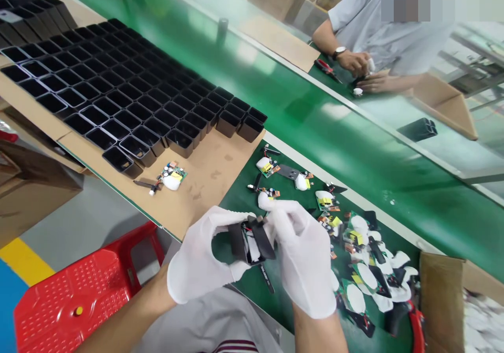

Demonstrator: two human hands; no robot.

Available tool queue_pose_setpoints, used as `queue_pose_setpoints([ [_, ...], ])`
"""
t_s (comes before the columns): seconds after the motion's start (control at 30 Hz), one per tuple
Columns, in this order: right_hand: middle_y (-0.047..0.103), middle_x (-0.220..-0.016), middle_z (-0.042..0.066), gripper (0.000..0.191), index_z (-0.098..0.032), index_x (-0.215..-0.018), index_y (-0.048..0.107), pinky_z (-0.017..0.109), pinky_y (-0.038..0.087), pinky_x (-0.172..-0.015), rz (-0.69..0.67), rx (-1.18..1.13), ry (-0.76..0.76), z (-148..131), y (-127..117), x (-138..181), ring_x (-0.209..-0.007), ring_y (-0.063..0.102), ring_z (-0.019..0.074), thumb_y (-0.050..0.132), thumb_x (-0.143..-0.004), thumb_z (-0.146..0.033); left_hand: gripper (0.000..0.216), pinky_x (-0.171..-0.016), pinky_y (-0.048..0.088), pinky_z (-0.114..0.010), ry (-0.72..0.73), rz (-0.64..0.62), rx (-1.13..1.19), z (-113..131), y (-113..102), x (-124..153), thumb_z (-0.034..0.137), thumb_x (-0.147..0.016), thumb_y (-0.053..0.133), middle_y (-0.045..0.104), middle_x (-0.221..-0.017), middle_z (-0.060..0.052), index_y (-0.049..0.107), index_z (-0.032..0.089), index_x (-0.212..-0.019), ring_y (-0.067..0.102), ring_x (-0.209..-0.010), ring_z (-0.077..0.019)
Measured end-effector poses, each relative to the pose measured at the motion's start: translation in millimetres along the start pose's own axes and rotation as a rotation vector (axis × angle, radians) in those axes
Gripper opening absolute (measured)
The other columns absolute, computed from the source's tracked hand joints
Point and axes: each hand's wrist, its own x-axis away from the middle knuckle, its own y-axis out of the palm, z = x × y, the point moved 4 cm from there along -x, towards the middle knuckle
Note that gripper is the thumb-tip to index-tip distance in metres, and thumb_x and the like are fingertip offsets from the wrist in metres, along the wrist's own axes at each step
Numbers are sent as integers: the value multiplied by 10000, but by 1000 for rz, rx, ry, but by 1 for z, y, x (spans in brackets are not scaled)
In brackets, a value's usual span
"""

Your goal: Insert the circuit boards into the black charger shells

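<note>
White gloves cover both of my hands. My left hand (202, 253) grips a small black plastic case (237, 241) with its open end up; wires and something white show inside. At the case's mouth stands a tilted black end plate (263, 241), and the fingers of my right hand (305, 261) are closed at its upper edge. Part of that grip is hidden by the glove. Under the case lies a slim black tool (266, 279) with pale lettering. Several circuit boards (356, 237) with white pads and black plates lie right of my right hand.
Rows of open black cases (129, 90) fill the cardboard sheet (208, 185) at left, with one circuit board (172, 176) before them. A green conveyor belt (334, 116) runs behind. Red-handled pliers (416, 326) and a carton (441, 300) are at right. Across the belt, a co-worker's hands (362, 69) handle parts. A red stool (82, 295) stands lower left.
</note>
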Motion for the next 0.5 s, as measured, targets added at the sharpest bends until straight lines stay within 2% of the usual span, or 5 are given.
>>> queue_pose_setpoints([
  [0.1, 793, -812, 23, 244, -225, -989, 796, 306, 613, -632, 188, 50, -223, 12, -9, 28, -650, 733, 170, 665, -1082, -409, 687, -906, 702, -379, -59, 146, -10, -6, 0, 7, 81, -772, 853, 728, -1115, -13, 628, 289, -1387, 811, -966, -206],
  [0.2, 830, -1027, 46, 64, -243, -1011, 803, 345, 669, -860, 230, 345, -578, 19, -8, 59, -946, 803, 206, 749, -1033, -215, 682, -857, 701, -371, -74, 281, -182, -6, -5, 13, 138, -745, 909, 728, -1109, -8, 647, 297, -1354, 817, -958, -222],
  [0.27, 821, -1127, 65, 177, -232, -1152, 796, 335, 668, -922, 213, 527, -745, 23, -3, 71, -1006, 796, 203, 811, -987, -169, 687, -844, 704, -358, -38, 316, -313, -3, -7, 15, 146, -715, 925, 745, -1133, -6, 669, 302, -1333, 822, -969, -227],
  [0.37, 798, -1083, 65, 190, -225, -1186, 773, 309, 674, -861, 233, 717, -829, 25, 4, 75, -949, 782, 191, 807, -1003, -182, 655, -890, 712, -339, 70, 297, -436, 3, -6, 19, 130, -728, 901, 792, -1203, -11, 676, 291, -1322, 832, -1038, -231],
  [0.5, 756, -986, 32, 101, -255, -1148, 758, 286, 662, -750, 216, 733, -801, 20, 6, 72, -835, 754, 167, 745, -1055, -217, 583, -897, 718, -321, 134, 310, -476, 10, -1, 25, 127, -774, 844, 815, -1249, -9, 662, 284, -1305, 840, -1070, -225],
])
